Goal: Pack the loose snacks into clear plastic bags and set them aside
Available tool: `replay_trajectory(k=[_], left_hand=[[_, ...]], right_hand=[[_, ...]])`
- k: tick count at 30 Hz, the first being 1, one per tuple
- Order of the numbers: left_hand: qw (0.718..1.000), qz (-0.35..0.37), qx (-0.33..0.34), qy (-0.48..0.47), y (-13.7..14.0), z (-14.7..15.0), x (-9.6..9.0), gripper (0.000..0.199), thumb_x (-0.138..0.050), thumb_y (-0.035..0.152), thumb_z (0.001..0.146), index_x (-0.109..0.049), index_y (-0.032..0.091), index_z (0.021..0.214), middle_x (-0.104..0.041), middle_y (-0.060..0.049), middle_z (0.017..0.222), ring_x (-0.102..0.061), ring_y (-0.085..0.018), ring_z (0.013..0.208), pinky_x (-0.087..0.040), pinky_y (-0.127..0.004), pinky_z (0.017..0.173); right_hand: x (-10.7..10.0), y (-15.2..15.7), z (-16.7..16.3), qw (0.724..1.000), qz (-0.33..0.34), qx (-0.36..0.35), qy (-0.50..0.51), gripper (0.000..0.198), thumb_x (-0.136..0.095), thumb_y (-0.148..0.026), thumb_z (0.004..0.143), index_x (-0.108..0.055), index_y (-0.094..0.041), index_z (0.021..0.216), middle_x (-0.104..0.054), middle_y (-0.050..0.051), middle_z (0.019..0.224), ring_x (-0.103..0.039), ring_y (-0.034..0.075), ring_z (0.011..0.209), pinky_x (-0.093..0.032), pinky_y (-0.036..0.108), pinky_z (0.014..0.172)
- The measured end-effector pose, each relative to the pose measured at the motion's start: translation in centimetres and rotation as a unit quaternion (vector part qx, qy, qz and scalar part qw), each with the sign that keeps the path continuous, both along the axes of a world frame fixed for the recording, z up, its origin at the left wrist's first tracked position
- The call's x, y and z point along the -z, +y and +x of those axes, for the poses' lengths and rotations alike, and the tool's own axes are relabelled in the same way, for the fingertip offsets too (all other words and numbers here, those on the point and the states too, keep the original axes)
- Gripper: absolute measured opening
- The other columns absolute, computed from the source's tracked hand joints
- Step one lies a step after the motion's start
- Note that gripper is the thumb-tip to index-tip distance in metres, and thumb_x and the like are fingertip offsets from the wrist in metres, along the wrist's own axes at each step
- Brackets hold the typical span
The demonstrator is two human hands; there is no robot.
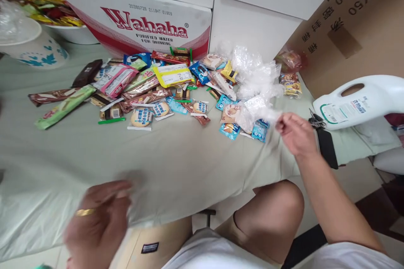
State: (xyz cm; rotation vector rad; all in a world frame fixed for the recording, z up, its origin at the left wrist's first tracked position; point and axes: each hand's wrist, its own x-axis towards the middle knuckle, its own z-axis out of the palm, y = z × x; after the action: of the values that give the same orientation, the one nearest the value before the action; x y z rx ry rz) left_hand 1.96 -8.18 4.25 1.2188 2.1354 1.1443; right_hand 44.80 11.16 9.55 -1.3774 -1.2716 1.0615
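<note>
My right hand (296,133) pinches the edge of a crumpled clear plastic bag (257,77), one of what looks like a heap of such bags. Around and under this plastic lie small wrapped snacks, among them a beige packet (231,113) and blue packets (229,130). Over the near left part of the covered table, my left hand (99,218) wears a gold ring and is smeared by motion. Its fingers look bent, but whether they hold anything cannot be made out. Farther off, a pile of snacks includes a yellow packet (174,75), a pink packet (116,80) and a green wrapped bar (65,106).
White cartons, one a Wahaha water box (142,25), stand behind the snacks. A white-and-blue tub (41,48) and a bowl of snacks (75,33) are at left. On the right are a brown carton (353,12), a white jug (360,98), keys (316,121) and a dark phone-like object (327,149).
</note>
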Motion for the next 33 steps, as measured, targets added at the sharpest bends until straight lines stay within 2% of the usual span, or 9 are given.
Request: replay_trajectory(k=[1,4,7,9,11,13,18,25,33], left_hand=[[0.989,-0.017,0.049,-0.135,0.6,2.2,-1.3,0.033,-0.068,0.049,0.089,-0.065,0.026,0.112,-0.073,-0.008,0.107,-0.067,-0.019,0.069,-0.05,-0.03,0.055],[0.87,-0.084,0.125,-0.47,3.4,8.9,-4.0,0.073,-0.067,0.069,0.086,-0.046,0.031,0.145,-0.061,-0.017,0.143,-0.074,-0.024,0.085,-0.047,-0.025,0.044],[0.804,-0.134,0.188,-0.547,6.2,12.8,-4.3,0.068,-0.084,0.058,0.074,-0.059,0.023,0.126,-0.071,-0.012,0.115,-0.069,-0.016,0.066,-0.045,-0.022,0.045],[0.818,-0.125,0.189,-0.528,7.2,13.1,-3.7,0.05,-0.087,0.05,0.072,-0.064,0.019,0.104,-0.069,-0.003,0.084,-0.061,-0.011,0.058,-0.045,-0.022,0.049],[0.842,-0.118,0.165,-0.501,7.2,12.2,-2.9,0.041,-0.085,0.047,0.073,-0.064,0.018,0.093,-0.064,0.0,0.07,-0.058,-0.011,0.057,-0.045,-0.023,0.052],[0.854,-0.122,0.134,-0.488,6.4,10.6,-2.4,0.04,-0.084,0.044,0.072,-0.066,0.018,0.096,-0.067,-0.001,0.073,-0.06,-0.013,0.061,-0.047,-0.024,0.056],[0.851,-0.141,0.093,-0.497,3.4,6.9,-2.3,0.051,-0.087,0.045,0.068,-0.067,0.019,0.106,-0.074,-0.005,0.092,-0.069,-0.02,0.08,-0.056,-0.03,0.069],[0.883,-0.155,-0.005,-0.443,2.2,3.9,-1.1,0.061,-0.091,0.06,0.061,-0.063,0.02,0.098,-0.057,0.006,0.068,-0.039,-0.006,0.05,-0.029,-0.019,0.044],[0.886,-0.124,0.049,-0.444,2.9,6.7,-2.0,0.055,-0.087,0.064,0.07,-0.059,0.02,0.087,-0.053,0.006,0.07,-0.043,-0.006,0.057,-0.036,-0.017,0.049]], right_hand=[[0.3,-2.8,-1.5,0.998,-0.019,-0.044,-0.026,0.029,-0.073,-0.054,0.086,-0.068,-0.026,0.082,-0.066,0.004,0.084,-0.056,0.018,0.067,-0.047,0.031,0.061],[0.6,-8.5,-5.7,0.967,-0.036,-0.233,-0.095,0.032,-0.061,-0.055,0.098,-0.074,-0.027,0.089,-0.071,0.006,0.094,-0.064,0.021,0.081,-0.053,0.036,0.073],[0.2,-8.7,-6.7,0.903,-0.04,-0.404,-0.138,0.031,-0.059,-0.05,0.101,-0.076,-0.026,0.094,-0.074,0.005,0.096,-0.068,0.021,0.084,-0.055,0.035,0.079],[-0.1,-5.2,-5.1,0.918,-0.031,-0.347,-0.187,0.03,-0.057,-0.049,0.101,-0.074,-0.025,0.094,-0.074,0.004,0.095,-0.066,0.018,0.074,-0.054,0.032,0.073],[-0.3,0.5,-2.2,0.947,0.017,-0.107,-0.302,0.023,-0.059,-0.041,0.1,-0.071,-0.025,0.088,-0.073,0.004,0.095,-0.063,0.018,0.077,-0.052,0.03,0.075],[-0.3,6.8,0.5,0.897,0.02,0.047,-0.44,0.008,-0.065,-0.021,0.093,-0.064,-0.023,0.085,-0.07,0.005,0.099,-0.062,0.018,0.092,-0.048,0.03,0.094],[0.7,16.0,2.8,0.874,-0.034,0.104,-0.474,0.023,-0.062,-0.002,0.087,-0.051,-0.021,0.082,-0.061,0.004,0.098,-0.054,0.013,0.092,-0.038,0.036,0.104],[0.9,10.6,5.0,0.766,-0.102,0.11,-0.625,0.014,-0.064,-0.005,0.081,-0.065,-0.019,0.083,-0.069,0.012,0.089,-0.066,0.03,0.1,-0.048,0.046,0.093],[-5.5,4.9,2.0,0.83,0.196,0.169,-0.494,0.026,-0.051,-0.03,0.1,-0.069,-0.025,0.118,-0.068,0.011,0.114,-0.065,0.028,0.105,-0.052,0.043,0.095]])
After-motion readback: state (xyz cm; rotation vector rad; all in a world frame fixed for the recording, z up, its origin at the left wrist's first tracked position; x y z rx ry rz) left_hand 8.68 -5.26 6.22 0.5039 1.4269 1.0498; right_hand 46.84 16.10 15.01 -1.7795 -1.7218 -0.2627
